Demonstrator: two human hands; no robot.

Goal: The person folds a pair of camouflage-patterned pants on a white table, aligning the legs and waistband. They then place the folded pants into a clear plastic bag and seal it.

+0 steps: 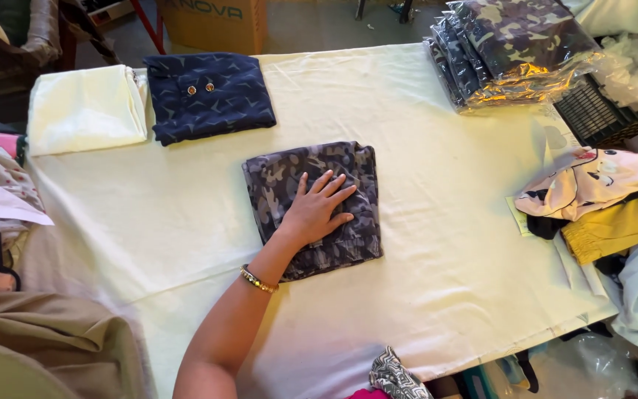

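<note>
We see a table (444,295) covered by a pale yellow cloth; near its middle lies a folded grey camouflage garment (348,166); toward the far left corner lie a folded navy garment (208,96) with two small buttons and, just beside it, a folded pale yellow cloth piece (86,109); at the far right sits a stack of camouflage garments in clear plastic bags (515,52); at the right edge lies a heap of pink and yellow clothes (599,199).

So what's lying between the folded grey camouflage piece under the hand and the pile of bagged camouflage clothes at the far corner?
Nothing: the head view shows only bare pale yellow table cover between the folded grey camouflage garment and the stack of bagged camouflage clothes.
</note>
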